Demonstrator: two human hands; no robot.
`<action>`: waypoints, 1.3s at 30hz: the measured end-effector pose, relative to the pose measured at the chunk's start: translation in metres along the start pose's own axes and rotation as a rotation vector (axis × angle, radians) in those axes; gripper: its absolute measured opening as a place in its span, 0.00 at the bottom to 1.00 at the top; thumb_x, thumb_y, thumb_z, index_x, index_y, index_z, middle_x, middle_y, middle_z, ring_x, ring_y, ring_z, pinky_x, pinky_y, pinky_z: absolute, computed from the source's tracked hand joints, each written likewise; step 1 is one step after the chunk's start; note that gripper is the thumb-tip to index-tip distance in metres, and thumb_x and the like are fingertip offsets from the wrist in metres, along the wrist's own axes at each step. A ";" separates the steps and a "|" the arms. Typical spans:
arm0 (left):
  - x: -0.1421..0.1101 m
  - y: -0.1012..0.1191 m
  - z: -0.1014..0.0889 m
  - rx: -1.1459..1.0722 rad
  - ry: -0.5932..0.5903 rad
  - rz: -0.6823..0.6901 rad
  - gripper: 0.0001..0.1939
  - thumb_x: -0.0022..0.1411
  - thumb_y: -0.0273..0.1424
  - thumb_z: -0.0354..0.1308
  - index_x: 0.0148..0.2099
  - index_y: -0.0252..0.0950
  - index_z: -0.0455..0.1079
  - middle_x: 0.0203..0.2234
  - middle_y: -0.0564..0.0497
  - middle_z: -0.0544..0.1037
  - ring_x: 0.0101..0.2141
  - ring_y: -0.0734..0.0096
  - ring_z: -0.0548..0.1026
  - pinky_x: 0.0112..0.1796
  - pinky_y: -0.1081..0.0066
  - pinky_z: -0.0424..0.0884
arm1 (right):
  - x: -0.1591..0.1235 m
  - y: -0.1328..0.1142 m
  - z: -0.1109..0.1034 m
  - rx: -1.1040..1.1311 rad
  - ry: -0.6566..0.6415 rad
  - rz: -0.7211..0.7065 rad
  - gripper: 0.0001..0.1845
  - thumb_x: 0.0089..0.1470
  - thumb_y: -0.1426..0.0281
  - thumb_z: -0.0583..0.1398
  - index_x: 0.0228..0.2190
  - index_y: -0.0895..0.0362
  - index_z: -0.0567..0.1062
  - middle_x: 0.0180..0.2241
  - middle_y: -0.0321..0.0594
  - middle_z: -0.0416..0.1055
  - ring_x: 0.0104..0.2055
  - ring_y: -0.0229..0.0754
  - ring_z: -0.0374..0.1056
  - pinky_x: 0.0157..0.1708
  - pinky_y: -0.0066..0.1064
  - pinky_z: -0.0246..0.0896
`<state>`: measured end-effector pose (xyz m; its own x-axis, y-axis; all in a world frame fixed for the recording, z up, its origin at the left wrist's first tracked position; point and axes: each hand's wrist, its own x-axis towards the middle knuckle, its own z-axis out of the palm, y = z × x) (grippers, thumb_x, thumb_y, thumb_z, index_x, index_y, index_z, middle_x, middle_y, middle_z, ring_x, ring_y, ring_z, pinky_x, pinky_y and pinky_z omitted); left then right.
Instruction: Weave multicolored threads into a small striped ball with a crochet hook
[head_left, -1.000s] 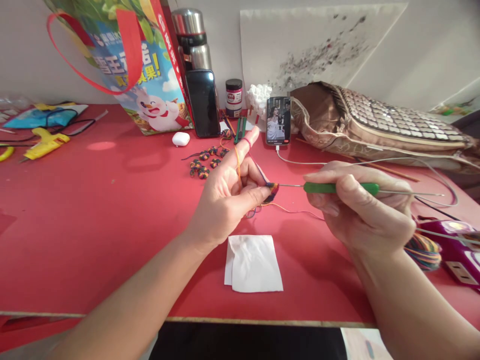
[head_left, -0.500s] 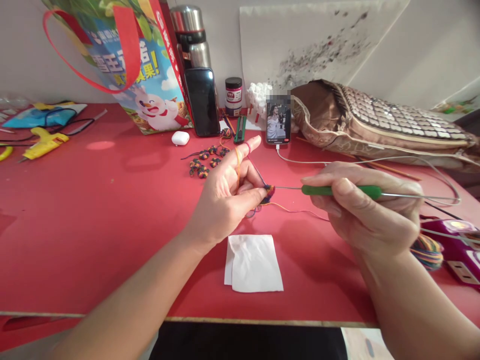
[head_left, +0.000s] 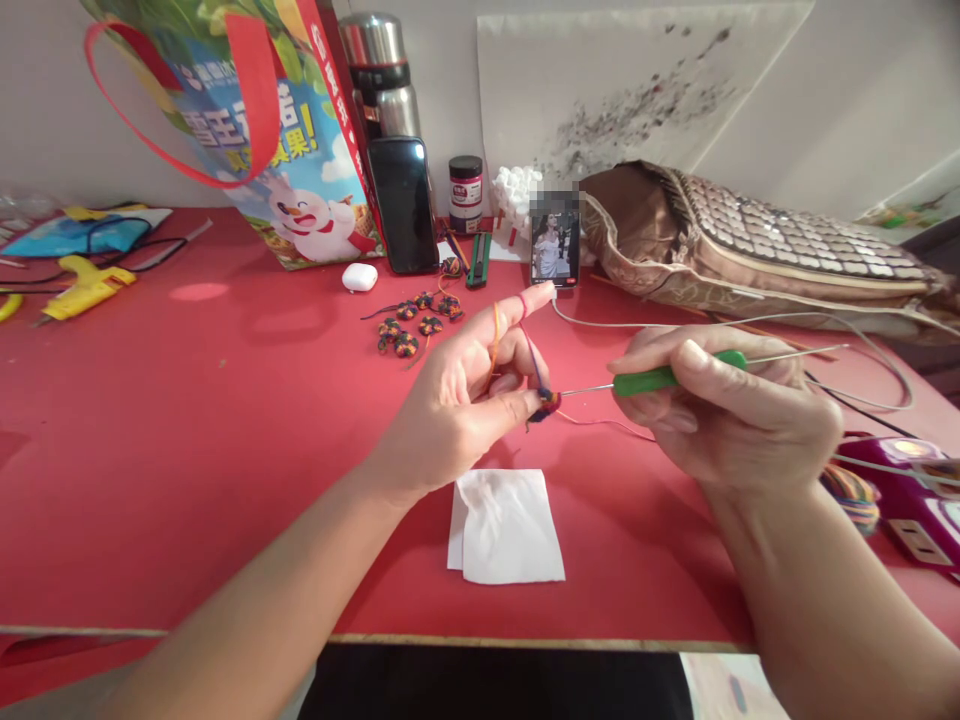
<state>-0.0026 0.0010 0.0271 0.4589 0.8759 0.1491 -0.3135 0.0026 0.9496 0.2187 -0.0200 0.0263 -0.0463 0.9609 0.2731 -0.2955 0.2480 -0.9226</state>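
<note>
My left hand (head_left: 480, 400) pinches a small multicoloured crochet piece (head_left: 546, 405) between thumb and fingers. Its index finger points out with yarn (head_left: 496, 335) looped round it, running down to the piece. My right hand (head_left: 727, 410) is closed round the green handle of a crochet hook (head_left: 646, 381). The hook's thin metal shaft reaches left to the crochet piece; its tip is hidden there. A loose strand trails from the piece toward my right hand. Beyond my left hand lie several small crocheted pieces (head_left: 406, 344) in the same dark, orange and green yarn.
A folded white tissue (head_left: 514, 530) lies in front of my hands. At right are a yarn ball (head_left: 851, 497) and a purple power strip (head_left: 919, 500). Behind stand a propped phone (head_left: 555, 245), a black phone (head_left: 403, 205), a jar (head_left: 466, 195) and a sequined bag (head_left: 810, 240).
My left hand and the crochet piece have shifted slightly right and down. The crochet hook has tilted, its rear end now higher, and my right hand has turned a little with it.
</note>
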 end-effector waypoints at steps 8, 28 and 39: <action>0.000 -0.014 0.019 -0.107 0.245 0.101 0.30 0.62 0.24 0.73 0.64 0.45 0.76 0.31 0.56 0.77 0.32 0.72 0.75 0.35 0.70 0.74 | -0.006 0.017 0.028 0.280 0.121 0.153 0.10 0.55 0.59 0.77 0.34 0.51 0.92 0.20 0.34 0.73 0.17 0.29 0.51 0.17 0.28 0.53; 0.004 -0.014 0.014 -0.118 0.365 -0.013 0.36 0.54 0.28 0.80 0.65 0.48 0.79 0.28 0.59 0.81 0.30 0.72 0.75 0.30 0.70 0.70 | -0.008 0.021 0.038 0.329 0.093 0.193 0.07 0.57 0.67 0.73 0.38 0.51 0.92 0.25 0.36 0.78 0.21 0.32 0.61 0.22 0.29 0.63; 0.003 -0.014 0.009 -0.069 0.333 0.023 0.31 0.61 0.30 0.76 0.66 0.45 0.78 0.36 0.54 0.85 0.36 0.70 0.80 0.38 0.68 0.78 | -0.009 0.027 0.035 0.285 0.092 0.222 0.09 0.58 0.63 0.74 0.40 0.52 0.92 0.27 0.37 0.78 0.23 0.34 0.62 0.24 0.30 0.64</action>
<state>0.0100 -0.0009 0.0168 0.1581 0.9855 0.0617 -0.3818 0.0034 0.9243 0.1773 -0.0264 0.0082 -0.0568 0.9977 0.0377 -0.5423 0.0009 -0.8402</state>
